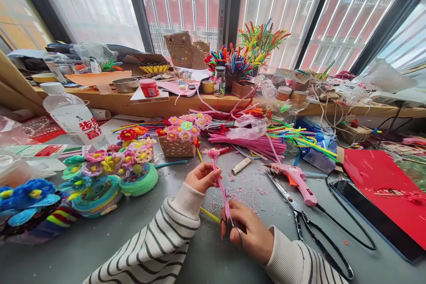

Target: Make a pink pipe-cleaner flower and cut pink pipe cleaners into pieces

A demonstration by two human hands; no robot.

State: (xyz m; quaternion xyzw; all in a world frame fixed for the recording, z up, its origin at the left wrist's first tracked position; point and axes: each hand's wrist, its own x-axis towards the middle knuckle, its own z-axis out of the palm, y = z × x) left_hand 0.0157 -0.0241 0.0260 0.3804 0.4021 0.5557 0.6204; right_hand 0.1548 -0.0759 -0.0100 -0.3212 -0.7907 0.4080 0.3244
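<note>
My left hand (201,178) pinches a pink pipe cleaner flower (213,154) by its stem, the small bloom upright above the fingertips. The stem runs down toward my right hand (251,230), whose fingers are through the handles of small scissors (232,222). The scissor blades point up along the lower stem; I cannot tell whether they touch it. Pink fluff and glittery bits (244,193) lie scattered around. A yellow pipe cleaner (210,215) passes behind my hands. Farther off are a lighter (241,165) and a box of pink flowers (178,147).
Large black-handled scissors (293,204) and a pink glue gun (297,182) lie right, beside a phone (372,217) and red sheet (382,186). Pink pipe cleaners (249,143) are bundled behind. Flower-topped pots (140,180) and a water bottle (71,115) stand left.
</note>
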